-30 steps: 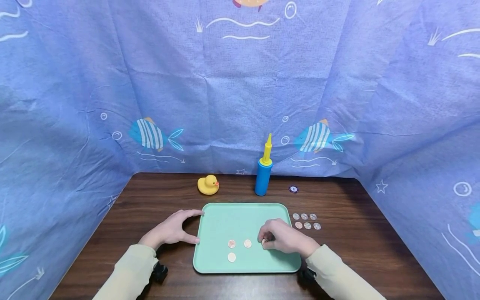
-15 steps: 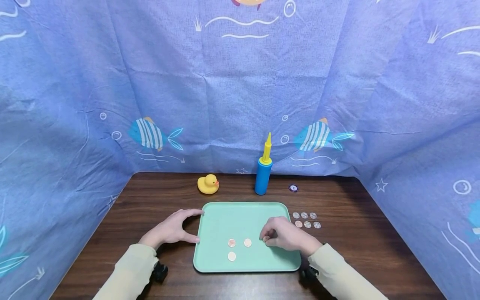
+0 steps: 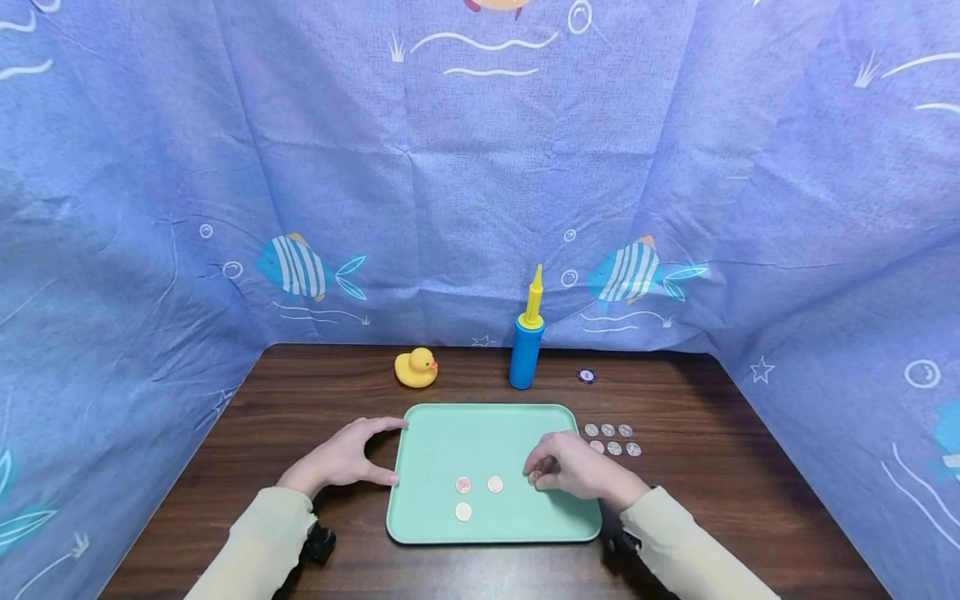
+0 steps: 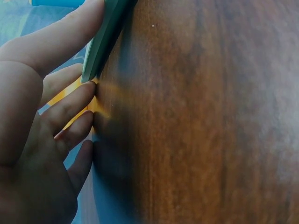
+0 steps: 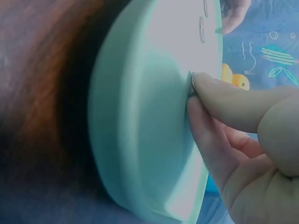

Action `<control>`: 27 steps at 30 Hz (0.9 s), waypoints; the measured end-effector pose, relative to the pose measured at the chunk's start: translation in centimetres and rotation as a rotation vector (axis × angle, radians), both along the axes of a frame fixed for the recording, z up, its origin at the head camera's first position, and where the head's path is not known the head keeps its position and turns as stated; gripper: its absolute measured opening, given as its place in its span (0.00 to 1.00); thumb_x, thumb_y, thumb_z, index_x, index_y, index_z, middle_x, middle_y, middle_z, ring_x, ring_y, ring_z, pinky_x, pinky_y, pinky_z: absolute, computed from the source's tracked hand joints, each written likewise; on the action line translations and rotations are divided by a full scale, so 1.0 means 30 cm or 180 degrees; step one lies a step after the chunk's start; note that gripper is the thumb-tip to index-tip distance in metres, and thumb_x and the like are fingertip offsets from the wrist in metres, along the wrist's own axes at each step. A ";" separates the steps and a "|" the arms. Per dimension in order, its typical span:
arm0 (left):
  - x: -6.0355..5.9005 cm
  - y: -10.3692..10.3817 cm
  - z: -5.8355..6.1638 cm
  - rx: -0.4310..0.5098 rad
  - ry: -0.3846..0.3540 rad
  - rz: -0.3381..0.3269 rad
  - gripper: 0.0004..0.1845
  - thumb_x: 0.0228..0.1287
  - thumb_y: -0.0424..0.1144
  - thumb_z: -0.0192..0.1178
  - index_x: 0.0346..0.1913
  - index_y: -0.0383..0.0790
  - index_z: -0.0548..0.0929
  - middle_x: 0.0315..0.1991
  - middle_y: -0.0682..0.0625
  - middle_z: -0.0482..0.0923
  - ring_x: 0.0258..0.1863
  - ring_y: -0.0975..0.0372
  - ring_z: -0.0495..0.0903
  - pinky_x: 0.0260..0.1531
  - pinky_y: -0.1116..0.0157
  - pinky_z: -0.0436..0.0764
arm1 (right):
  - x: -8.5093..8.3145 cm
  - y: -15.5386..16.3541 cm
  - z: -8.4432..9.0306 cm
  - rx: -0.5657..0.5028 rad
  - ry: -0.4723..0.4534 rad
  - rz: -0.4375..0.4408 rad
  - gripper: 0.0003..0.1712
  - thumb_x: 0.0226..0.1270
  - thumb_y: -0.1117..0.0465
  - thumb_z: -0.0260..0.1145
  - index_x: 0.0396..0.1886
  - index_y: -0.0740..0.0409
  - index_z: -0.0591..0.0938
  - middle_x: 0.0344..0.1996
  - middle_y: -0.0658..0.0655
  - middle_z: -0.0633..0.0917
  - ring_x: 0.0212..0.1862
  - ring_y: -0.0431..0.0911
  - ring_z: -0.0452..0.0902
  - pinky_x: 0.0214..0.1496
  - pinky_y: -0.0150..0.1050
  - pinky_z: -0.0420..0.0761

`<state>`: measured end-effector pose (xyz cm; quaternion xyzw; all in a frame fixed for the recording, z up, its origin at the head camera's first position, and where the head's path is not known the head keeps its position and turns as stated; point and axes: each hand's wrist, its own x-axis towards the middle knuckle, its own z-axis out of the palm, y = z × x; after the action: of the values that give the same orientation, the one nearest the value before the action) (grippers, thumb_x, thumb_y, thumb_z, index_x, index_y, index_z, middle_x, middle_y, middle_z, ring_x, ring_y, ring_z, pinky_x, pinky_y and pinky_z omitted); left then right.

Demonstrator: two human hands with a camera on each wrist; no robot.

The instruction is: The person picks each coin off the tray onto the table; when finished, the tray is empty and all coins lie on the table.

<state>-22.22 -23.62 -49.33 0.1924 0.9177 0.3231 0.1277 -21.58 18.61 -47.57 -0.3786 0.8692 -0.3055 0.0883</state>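
Note:
A mint-green tray [image 3: 480,433] lies on the dark wooden table. Three coins [image 3: 474,493] rest on it. My right hand [image 3: 573,471] is over the tray's right part and pinches a fourth coin [image 3: 534,477] between thumb and fingers, low against the tray floor. In the right wrist view the coin [image 5: 193,80] shows edge-on at my fingertips [image 5: 205,84] against the tray [image 5: 140,140]. My left hand [image 3: 347,457] braces the tray's left edge with spread thumb and fingers; the left wrist view shows the fingers [image 4: 60,42] against the tray rim [image 4: 105,37].
Several more coins [image 3: 615,440] lie in two rows on the table right of the tray. Behind stand a yellow rubber duck [image 3: 416,367], a blue pump with yellow nozzle [image 3: 527,346] and a small dark disc [image 3: 587,376]. Blue fish-print cloth surrounds the table.
My right hand has shifted slightly back and to the right, still pinching the coin over the tray. The left hand has stayed on the tray edge.

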 end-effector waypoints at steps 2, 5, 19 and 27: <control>0.001 0.000 0.000 -0.0001 -0.0002 0.0001 0.48 0.52 0.57 0.82 0.76 0.52 0.74 0.75 0.47 0.71 0.75 0.44 0.66 0.69 0.39 0.69 | 0.000 -0.003 -0.002 0.0016 0.0075 -0.0005 0.08 0.61 0.71 0.78 0.35 0.54 0.92 0.32 0.46 0.88 0.37 0.34 0.82 0.40 0.31 0.83; 0.000 0.000 0.000 0.0001 -0.0005 0.0006 0.48 0.52 0.58 0.82 0.76 0.52 0.74 0.75 0.47 0.71 0.75 0.44 0.66 0.69 0.39 0.68 | 0.000 -0.005 -0.004 0.0064 0.0179 -0.0026 0.07 0.62 0.70 0.78 0.34 0.53 0.92 0.32 0.45 0.88 0.37 0.35 0.81 0.40 0.31 0.83; 0.001 0.002 0.005 -0.0029 -0.0032 0.0058 0.48 0.51 0.58 0.82 0.76 0.54 0.74 0.75 0.48 0.71 0.74 0.46 0.66 0.68 0.40 0.70 | -0.008 0.045 0.003 -0.0288 -0.0337 -0.0143 0.03 0.68 0.67 0.75 0.37 0.55 0.91 0.30 0.46 0.89 0.35 0.35 0.82 0.40 0.33 0.84; -0.001 -0.001 0.000 -0.0017 -0.0015 0.0030 0.48 0.52 0.58 0.82 0.76 0.54 0.74 0.75 0.48 0.71 0.74 0.45 0.67 0.68 0.40 0.70 | -0.005 0.140 0.026 -0.0516 -0.0609 -0.0303 0.06 0.68 0.64 0.76 0.43 0.59 0.90 0.34 0.49 0.89 0.37 0.40 0.84 0.43 0.34 0.86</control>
<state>-22.24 -23.65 -49.32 0.1869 0.9192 0.3218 0.1288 -21.71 22.82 -46.79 -0.3120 0.8462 -0.4134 0.1254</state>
